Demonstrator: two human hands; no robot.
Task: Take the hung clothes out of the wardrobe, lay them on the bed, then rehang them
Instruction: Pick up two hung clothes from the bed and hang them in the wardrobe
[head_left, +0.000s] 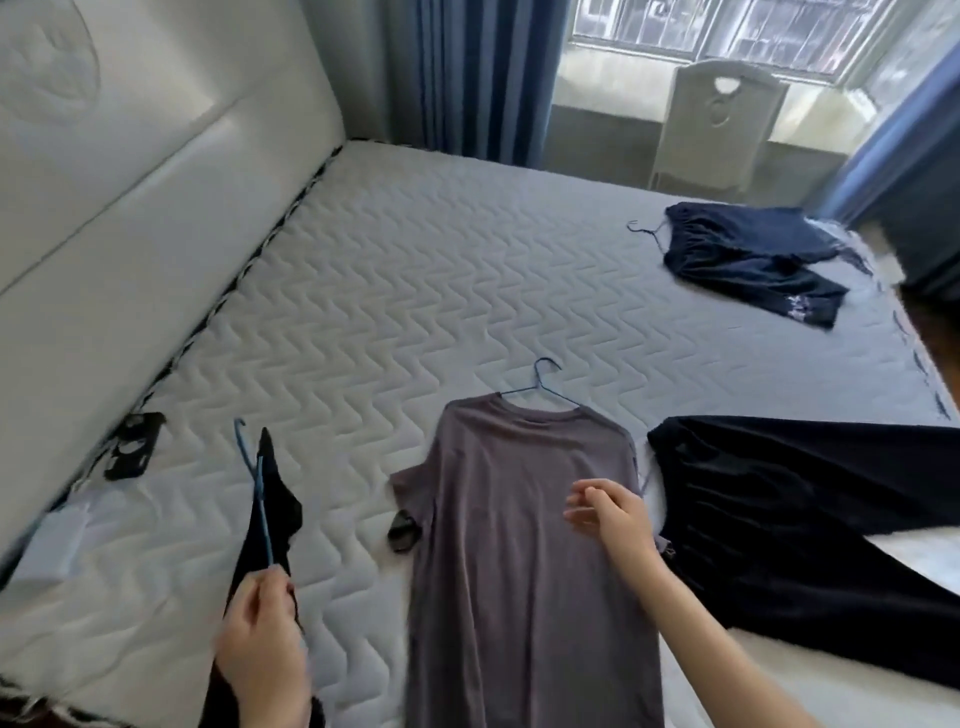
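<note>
Gripping a blue hanger (257, 483) near its lower end, the left hand (260, 639) held a black top (278, 499) above the bed (389, 270) at its near left. The hanger's long axis ran away from the hand, hook toward the headboard (130, 208). The right hand (608, 512), fingers loosely spread and holding nothing, hovered over the grey T-shirt (519, 545), which lay flat with its collar toward the far edge. The likely lay-down spot was judged to be left of the T-shirt, nearer the left hand. Blue curtains (483, 78) and a white chair (722, 119) stood beyond the far edge.
</note>
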